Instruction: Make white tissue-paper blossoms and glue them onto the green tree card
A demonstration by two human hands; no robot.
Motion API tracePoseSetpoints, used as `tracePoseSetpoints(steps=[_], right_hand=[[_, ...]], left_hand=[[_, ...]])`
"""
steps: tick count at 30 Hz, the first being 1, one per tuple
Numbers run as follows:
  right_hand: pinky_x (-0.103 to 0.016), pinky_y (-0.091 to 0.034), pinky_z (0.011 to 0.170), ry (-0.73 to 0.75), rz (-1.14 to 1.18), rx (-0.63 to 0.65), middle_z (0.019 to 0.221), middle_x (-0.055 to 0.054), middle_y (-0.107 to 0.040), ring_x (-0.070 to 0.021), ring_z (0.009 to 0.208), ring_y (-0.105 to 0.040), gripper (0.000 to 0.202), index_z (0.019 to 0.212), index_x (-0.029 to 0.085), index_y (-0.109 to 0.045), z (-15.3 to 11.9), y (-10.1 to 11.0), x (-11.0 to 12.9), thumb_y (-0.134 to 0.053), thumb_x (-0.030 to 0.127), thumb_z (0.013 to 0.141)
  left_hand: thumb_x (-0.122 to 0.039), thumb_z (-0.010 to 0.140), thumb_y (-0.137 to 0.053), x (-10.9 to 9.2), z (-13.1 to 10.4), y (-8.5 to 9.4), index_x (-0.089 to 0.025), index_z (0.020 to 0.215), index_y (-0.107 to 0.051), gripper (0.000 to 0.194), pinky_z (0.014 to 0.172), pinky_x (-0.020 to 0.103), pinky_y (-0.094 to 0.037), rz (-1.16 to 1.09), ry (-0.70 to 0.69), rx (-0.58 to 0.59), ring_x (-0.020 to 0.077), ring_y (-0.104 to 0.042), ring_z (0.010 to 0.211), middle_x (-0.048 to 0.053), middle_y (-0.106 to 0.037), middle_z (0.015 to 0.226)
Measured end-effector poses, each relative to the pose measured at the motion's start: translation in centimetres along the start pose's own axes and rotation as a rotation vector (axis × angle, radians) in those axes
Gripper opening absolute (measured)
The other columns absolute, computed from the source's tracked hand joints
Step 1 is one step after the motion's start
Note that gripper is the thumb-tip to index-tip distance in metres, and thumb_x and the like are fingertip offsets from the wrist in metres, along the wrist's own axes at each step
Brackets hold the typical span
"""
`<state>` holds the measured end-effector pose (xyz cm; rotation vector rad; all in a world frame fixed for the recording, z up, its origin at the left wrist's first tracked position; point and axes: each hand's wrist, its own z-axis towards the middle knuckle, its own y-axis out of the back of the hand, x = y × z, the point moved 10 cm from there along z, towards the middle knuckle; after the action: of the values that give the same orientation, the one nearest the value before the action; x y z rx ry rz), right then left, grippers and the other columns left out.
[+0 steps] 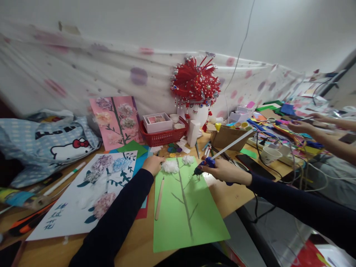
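My right hand (226, 171) is wrapped round a blue hot glue gun (209, 162) with a long white glue stick (233, 142) coming out of its back. The dark nozzle points down, close over a green sheet of paper (169, 231). On that sheet a bare branching stem is drawn, with two white crumpled tissue flowers (170, 166) near its top. A wooden stick (159, 200) lies along the sheet's left side. My left hand (152, 165) rests at the sheet's upper left edge beside the larger flower, fingers stretched out and holding nothing.
To the left lie a white flower picture (69, 207), a cutter (30, 220) and a checked bag (66, 137). Behind stand a pink flower picture (111, 126), a red basket (164, 137) and a red beaded headdress (196, 81). Cables, a paper cup (269, 154) and another person's hands (302, 128) are at right.
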<state>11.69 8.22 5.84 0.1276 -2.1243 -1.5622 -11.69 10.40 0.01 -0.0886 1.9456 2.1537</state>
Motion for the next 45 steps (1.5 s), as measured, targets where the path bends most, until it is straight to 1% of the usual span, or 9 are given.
tracePoseSetpoints(steps=[7,10,15,17,22,31,35,38,45], right_hand=[[-0.023,-0.046,0.058,0.078,0.124,0.057,0.057,-0.007,-0.067,-0.0135,0.053,-0.061,0.066,0.059,0.014,-0.062,-0.1,-0.6,0.3,-0.034,0.069,0.083],[-0.023,-0.044,0.052,0.034,0.070,0.035,0.056,-0.007,-0.065,-0.0131,0.049,-0.058,0.065,0.065,0.014,-0.064,0.0,-0.4,-0.1,-0.034,0.069,0.083],[-0.021,-0.040,0.044,0.000,-0.036,-0.002,0.059,-0.006,-0.062,-0.0140,0.050,-0.056,0.063,0.090,0.013,-0.066,-0.3,0.1,0.1,-0.034,0.068,0.083],[-0.021,-0.041,0.046,0.008,-0.027,0.007,0.059,-0.006,-0.063,-0.0140,0.050,-0.057,0.065,0.088,0.013,-0.066,-0.5,0.1,0.2,-0.034,0.069,0.082],[-0.023,-0.047,0.057,0.047,0.055,0.057,0.056,-0.007,-0.066,-0.0143,0.052,-0.060,0.067,0.064,0.014,-0.064,-0.7,-0.4,0.0,-0.033,0.070,0.082],[-0.022,-0.040,0.042,0.005,0.028,0.013,0.054,-0.004,-0.060,-0.0122,0.042,-0.054,0.066,0.085,0.013,-0.065,-1.0,0.0,-0.3,-0.035,0.071,0.081],[-0.022,-0.046,0.050,0.051,0.089,0.074,0.055,-0.006,-0.064,-0.0133,0.048,-0.059,0.064,0.066,0.014,-0.063,-1.2,-0.6,-0.3,-0.036,0.069,0.082],[-0.023,-0.047,0.055,0.072,0.086,0.066,0.054,-0.007,-0.064,-0.0132,0.050,-0.060,0.065,0.056,0.014,-0.060,-1.2,-0.6,-0.3,-0.034,0.068,0.083],[-0.020,-0.039,0.039,-0.005,0.058,0.042,0.054,-0.004,-0.061,-0.0116,0.041,-0.055,0.063,0.075,0.015,-0.061,-1.4,-0.5,-0.5,-0.037,0.072,0.079]], left_hand=[[-0.017,0.082,-0.043,0.0,-0.1,0.1,-0.023,0.109,-0.069,0.038,0.085,0.033,-0.046,0.049,0.013,0.004,0.0248,-0.063,0.099,0.008,-0.070,0.107],[-0.016,0.081,-0.043,-0.1,-0.1,0.1,-0.024,0.110,-0.069,0.039,0.086,0.032,-0.046,0.054,0.010,0.012,0.0239,-0.063,0.100,0.007,-0.070,0.108],[-0.018,0.084,-0.042,-0.2,-0.2,0.2,-0.024,0.109,-0.069,0.038,0.088,0.031,-0.045,0.055,0.015,0.021,0.0225,-0.063,0.099,0.007,-0.070,0.107],[-0.019,0.084,-0.041,-0.2,-0.2,0.3,-0.024,0.110,-0.069,0.038,0.088,0.032,-0.045,0.053,0.015,0.021,0.0230,-0.063,0.099,0.007,-0.070,0.107],[-0.018,0.084,-0.043,-0.2,-0.2,0.2,-0.023,0.109,-0.069,0.037,0.088,0.032,-0.045,0.051,0.015,0.015,0.0234,-0.063,0.100,0.008,-0.070,0.107],[-0.017,0.083,-0.043,-0.3,-0.2,0.3,-0.023,0.110,-0.069,0.038,0.086,0.033,-0.046,0.060,0.009,0.011,0.0243,-0.063,0.099,0.009,-0.070,0.107],[-0.017,0.083,-0.042,-0.3,-0.2,0.3,-0.023,0.110,-0.069,0.038,0.086,0.033,-0.047,0.067,0.006,0.015,0.0243,-0.063,0.099,0.009,-0.070,0.107],[-0.017,0.082,-0.043,-0.3,-0.2,0.2,-0.023,0.110,-0.069,0.038,0.087,0.032,-0.046,0.071,0.005,0.018,0.0238,-0.063,0.100,0.009,-0.069,0.108],[-0.018,0.084,-0.042,-0.2,-0.1,0.1,-0.023,0.109,-0.069,0.037,0.087,0.033,-0.046,0.068,0.003,0.012,0.0243,-0.063,0.100,0.009,-0.070,0.107]])
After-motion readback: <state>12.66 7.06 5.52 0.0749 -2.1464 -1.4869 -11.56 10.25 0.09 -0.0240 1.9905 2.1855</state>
